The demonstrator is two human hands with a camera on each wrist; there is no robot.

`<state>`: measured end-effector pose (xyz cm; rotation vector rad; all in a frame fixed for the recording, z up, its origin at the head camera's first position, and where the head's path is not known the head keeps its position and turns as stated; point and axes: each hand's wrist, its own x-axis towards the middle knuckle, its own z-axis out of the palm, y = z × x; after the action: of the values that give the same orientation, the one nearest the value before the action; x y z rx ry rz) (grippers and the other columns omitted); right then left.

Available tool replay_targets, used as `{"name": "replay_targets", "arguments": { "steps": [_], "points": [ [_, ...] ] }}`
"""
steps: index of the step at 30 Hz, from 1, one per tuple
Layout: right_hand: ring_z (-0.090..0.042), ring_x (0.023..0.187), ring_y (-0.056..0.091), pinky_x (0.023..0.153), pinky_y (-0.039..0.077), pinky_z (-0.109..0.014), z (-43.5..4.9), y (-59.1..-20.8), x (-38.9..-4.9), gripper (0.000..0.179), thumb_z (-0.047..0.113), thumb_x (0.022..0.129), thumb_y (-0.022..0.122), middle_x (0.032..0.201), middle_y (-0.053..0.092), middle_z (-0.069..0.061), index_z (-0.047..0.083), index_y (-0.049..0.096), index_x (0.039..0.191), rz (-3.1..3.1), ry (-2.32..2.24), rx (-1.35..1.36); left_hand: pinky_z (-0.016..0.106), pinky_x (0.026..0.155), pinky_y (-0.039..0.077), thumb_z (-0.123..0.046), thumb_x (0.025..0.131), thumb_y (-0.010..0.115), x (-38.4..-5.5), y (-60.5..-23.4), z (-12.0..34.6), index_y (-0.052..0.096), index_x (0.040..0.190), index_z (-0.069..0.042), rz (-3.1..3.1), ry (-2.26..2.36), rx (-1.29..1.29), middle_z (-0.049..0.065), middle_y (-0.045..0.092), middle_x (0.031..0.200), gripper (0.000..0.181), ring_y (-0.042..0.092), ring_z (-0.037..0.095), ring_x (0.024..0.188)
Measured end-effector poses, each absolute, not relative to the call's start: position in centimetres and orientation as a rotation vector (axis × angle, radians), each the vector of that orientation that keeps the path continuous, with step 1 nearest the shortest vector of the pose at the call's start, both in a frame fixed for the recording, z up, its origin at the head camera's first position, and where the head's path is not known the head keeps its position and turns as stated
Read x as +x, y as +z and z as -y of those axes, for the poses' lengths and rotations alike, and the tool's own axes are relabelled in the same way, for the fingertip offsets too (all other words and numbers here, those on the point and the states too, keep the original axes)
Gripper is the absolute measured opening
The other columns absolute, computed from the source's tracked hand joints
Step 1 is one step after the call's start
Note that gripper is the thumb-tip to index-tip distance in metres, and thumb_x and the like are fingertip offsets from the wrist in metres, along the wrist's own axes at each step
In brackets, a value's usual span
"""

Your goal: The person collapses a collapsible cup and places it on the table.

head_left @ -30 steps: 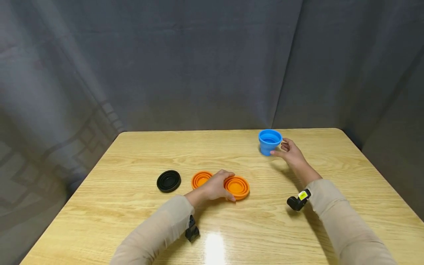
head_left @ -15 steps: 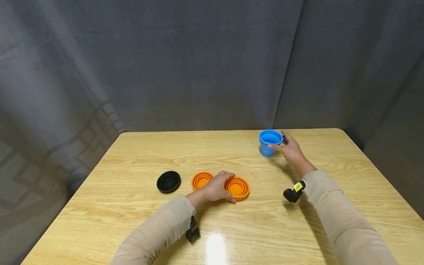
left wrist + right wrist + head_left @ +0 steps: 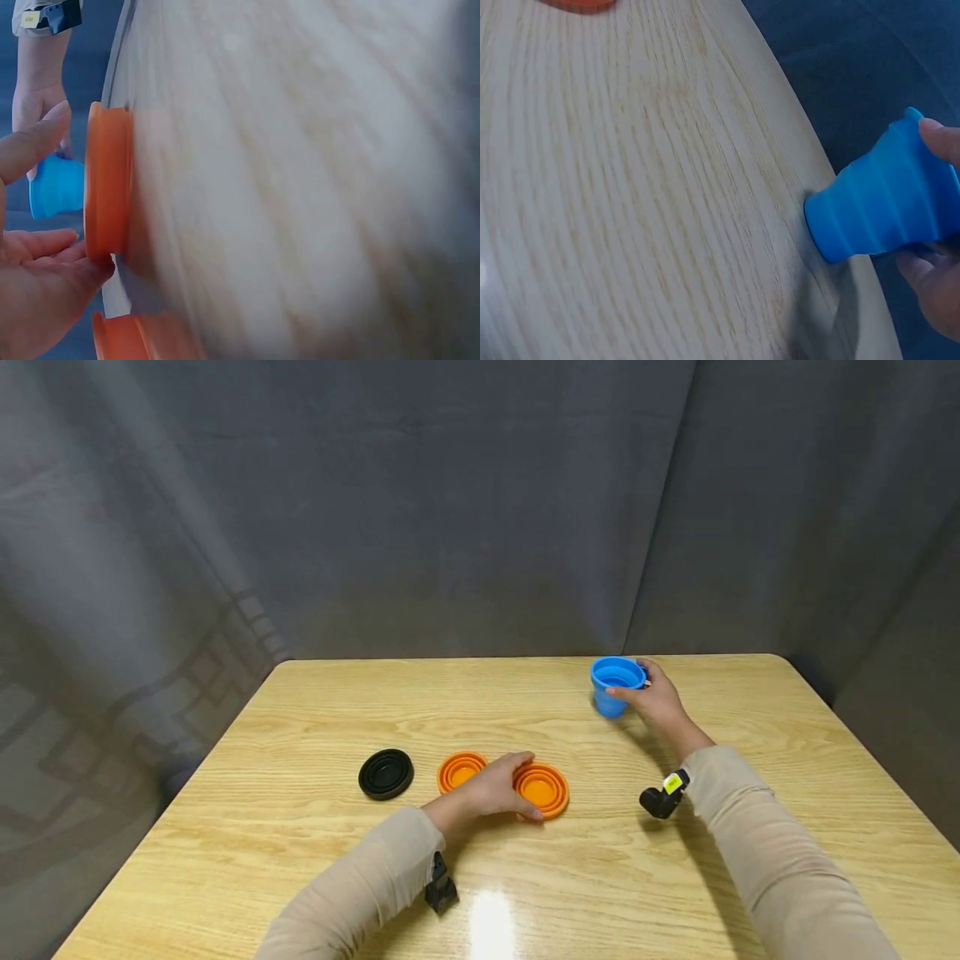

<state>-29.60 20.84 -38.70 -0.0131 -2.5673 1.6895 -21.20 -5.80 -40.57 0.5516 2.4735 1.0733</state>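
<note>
In the head view, my right hand holds an expanded blue collapsible cup near the table's far edge. In the right wrist view, my thumb lies on the rim of the ribbed blue cup, and its base is at the tabletop. My left hand spans a flattened orange collapsible cup, thumb at the near rim and fingers at the far rim. From the left wrist, fingertips touch the side of this orange cup. A second flattened orange cup is partly hidden behind my left hand.
A flattened black collapsible cup lies left of the orange ones. Everything rests on a light wooden table. Grey curtains hang behind it and at both sides.
My right hand has closed in on the blue cup, its thumb moving from low beside it up to the rim. My left hand stays at the orange cup.
</note>
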Motion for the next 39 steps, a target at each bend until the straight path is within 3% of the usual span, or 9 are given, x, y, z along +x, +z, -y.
{"name": "replay_targets", "arguments": {
  "steps": [8, 18, 26, 31, 39],
  "points": [
    [-0.037, 0.116, 0.029, 0.093, 0.028, -0.047, -20.9, -38.6, -29.1, 0.086, 0.030, 0.074, 0.067, 0.132, 0.025, -0.024, -0.001, 0.016, 0.136, 2.517, 1.658, -0.063, 0.041, 0.096, 0.027, -0.025, 0.068, 0.073, -21.3, -39.4, 6.2, 0.030, 0.134, -0.008, -2.464, 1.179, 0.550, 0.010, 0.033, 0.132, 0.081, 0.031, 0.026, 0.120],
    [-0.038, 0.115, 0.028, 0.091, 0.030, -0.048, -20.6, -36.6, -26.5, 0.083, 0.033, 0.075, 0.065, 0.131, 0.026, -0.024, -0.002, 0.018, 0.134, 2.538, 1.719, 0.002, 0.044, 0.094, 0.029, -0.023, 0.074, 0.069, -21.6, -38.5, 7.4, 0.029, 0.135, -0.011, -2.443, 1.297, 0.532, 0.008, 0.024, 0.138, 0.074, 0.026, 0.033, 0.121],
    [-0.035, 0.113, 0.034, 0.091, 0.032, -0.044, -18.8, -35.7, -24.3, 0.075, 0.023, 0.078, 0.065, 0.125, 0.031, -0.024, -0.003, 0.021, 0.133, 2.500, 1.917, 0.169, 0.040, 0.096, 0.027, -0.022, 0.075, 0.067, -21.5, -37.3, 7.9, 0.029, 0.134, -0.014, -2.473, 1.354, 0.608, 0.008, 0.026, 0.137, 0.070, 0.026, 0.031, 0.122],
    [-0.032, 0.108, 0.040, 0.089, 0.036, -0.039, -17.3, -35.1, -22.7, 0.067, 0.016, 0.078, 0.064, 0.124, 0.036, -0.024, -0.004, 0.027, 0.130, 2.494, 1.998, 0.297, 0.039, 0.097, 0.027, -0.020, 0.077, 0.066, -21.0, -36.1, 7.9, 0.032, 0.132, -0.009, -2.528, 1.391, 0.690, 0.008, 0.031, 0.135, 0.066, 0.029, 0.030, 0.120],
    [-0.032, 0.105, 0.045, 0.085, 0.041, -0.033, -15.4, -35.1, -20.8, 0.064, 0.015, 0.078, 0.064, 0.125, 0.036, -0.024, -0.006, 0.030, 0.128, 2.495, 2.123, 0.468, 0.042, 0.096, 0.027, -0.003, 0.078, 0.062, -18.6, -32.5, 7.6, 0.038, 0.125, 0.004, -2.567, 1.521, 0.821, 0.018, 0.038, 0.127, 0.053, 0.034, 0.035, 0.116]
  ]
}}
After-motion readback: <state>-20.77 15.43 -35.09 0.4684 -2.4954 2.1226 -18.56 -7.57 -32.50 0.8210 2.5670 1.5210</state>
